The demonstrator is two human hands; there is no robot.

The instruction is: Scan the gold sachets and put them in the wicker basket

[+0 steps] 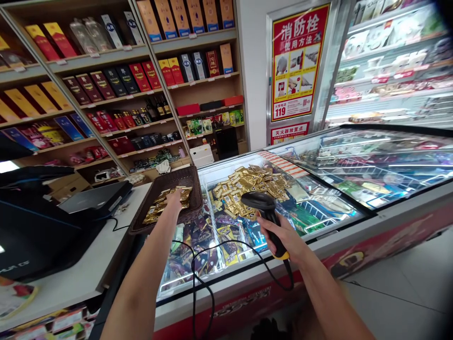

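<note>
In the head view, the person's right hand [283, 234] is wrapped round the grip of a black handheld scanner [258, 201], its head jutting out past the fingers over a heap of gold packets [244, 184]. The left hand [173, 202] reaches into a brown basket [184, 176], its fingertips at the gold sachets [154, 212] inside; whether they pinch one or merely rest there cannot be told.

The slack cable [290, 279] drops from below the right fingers and loops across between the two forearms; an arm crossing it could snag the loop and tug the scanner askew. The basket sits beneath the left fingers, between the counter [83, 283] and the chest freezer [244, 302], so a hard push from that hand might tip it. The heap ahead of the right fingers looks loosely piled, and a knock from the scanner could send sachets sliding.

Under the left fingers the basket has a dark woven texture and a rectangular, raised rim. The sachets are small, flat and crinkled, with a metallic foil sheen that may throw glare at the scanner. The scanner's casing looks like matte plastic, with yellow trim below the right fingers. The freezer top beneath the heap appears to be smooth, reflective glass.
</note>
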